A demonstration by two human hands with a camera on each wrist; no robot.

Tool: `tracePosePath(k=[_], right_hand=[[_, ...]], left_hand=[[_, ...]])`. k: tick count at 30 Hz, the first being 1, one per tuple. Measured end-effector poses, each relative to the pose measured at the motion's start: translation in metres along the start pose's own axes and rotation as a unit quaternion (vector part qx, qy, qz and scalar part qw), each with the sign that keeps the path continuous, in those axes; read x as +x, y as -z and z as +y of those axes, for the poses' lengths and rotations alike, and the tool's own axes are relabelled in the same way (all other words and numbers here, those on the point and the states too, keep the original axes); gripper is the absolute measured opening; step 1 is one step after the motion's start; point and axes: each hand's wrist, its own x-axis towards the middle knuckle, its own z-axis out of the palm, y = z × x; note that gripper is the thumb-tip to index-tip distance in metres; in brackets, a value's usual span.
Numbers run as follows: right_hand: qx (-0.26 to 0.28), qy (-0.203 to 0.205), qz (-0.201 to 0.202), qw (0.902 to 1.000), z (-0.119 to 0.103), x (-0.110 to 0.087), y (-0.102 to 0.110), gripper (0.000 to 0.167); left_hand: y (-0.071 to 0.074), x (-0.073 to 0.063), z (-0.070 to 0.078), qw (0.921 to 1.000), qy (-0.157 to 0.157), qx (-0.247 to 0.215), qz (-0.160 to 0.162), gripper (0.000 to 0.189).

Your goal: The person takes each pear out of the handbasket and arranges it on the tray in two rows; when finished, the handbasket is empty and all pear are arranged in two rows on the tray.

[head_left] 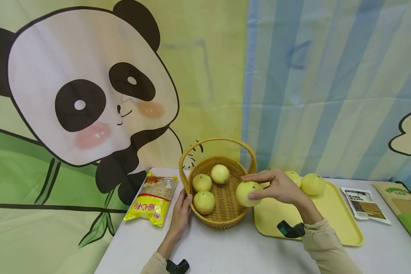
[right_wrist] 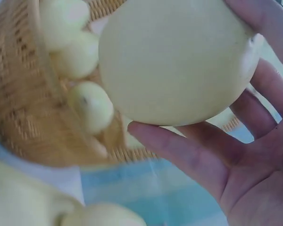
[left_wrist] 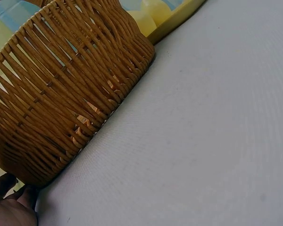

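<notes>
My right hand (head_left: 277, 186) holds a round, smooth yellow-green fruit (head_left: 249, 193) between thumb and fingers, over the right rim of a wicker basket (head_left: 222, 224). Seen from the right wrist, this fruit (right_wrist: 174, 61) looms large, with thumb and fingers spread around its side. Inside the basket lie three similar fruits (head_left: 204, 202), grouped at the left and back. My left hand (head_left: 180, 215) rests against the basket's left outer wall, thumb near the rim. In the left wrist view its fingers (left_wrist: 7, 186) touch the basket's lower edge.
Right of the basket, a yellow tray (head_left: 342, 228) carries more of the fruits (head_left: 313, 184) at its back, partly hidden by my right hand. A yellow food bag (head_left: 152, 199) lies left. Beyond the tray are a small white packet (head_left: 365, 205) and a green-brown package (head_left: 402, 205).
</notes>
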Motion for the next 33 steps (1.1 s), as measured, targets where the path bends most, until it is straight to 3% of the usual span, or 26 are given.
tracePosePath(k=[13,20,27,33], right_hand=[[-0.082,-0.078,0.112,0.9872,0.007,-0.070,0.060,0.045],[-0.149,-0.157,0.160,0.9631,0.007,-0.105,0.093,0.047],[-0.143,-0.164,0.208,0.9536,0.020,-0.141,0.120,0.049],[-0.165,-0.196,0.270,0.9282,0.031,-0.155,0.134,0.052]], left_hand=[[0.000,-0.001,0.003,1.0000,0.003,-0.006,0.000,0.064],[-0.001,-0.001,0.000,1.0000,-0.005,-0.001,-0.001,0.062],[-0.002,-0.001,0.000,1.0000,0.001,-0.003,-0.002,0.063],[0.001,0.001,-0.002,0.9999,0.012,-0.004,0.002,0.062]])
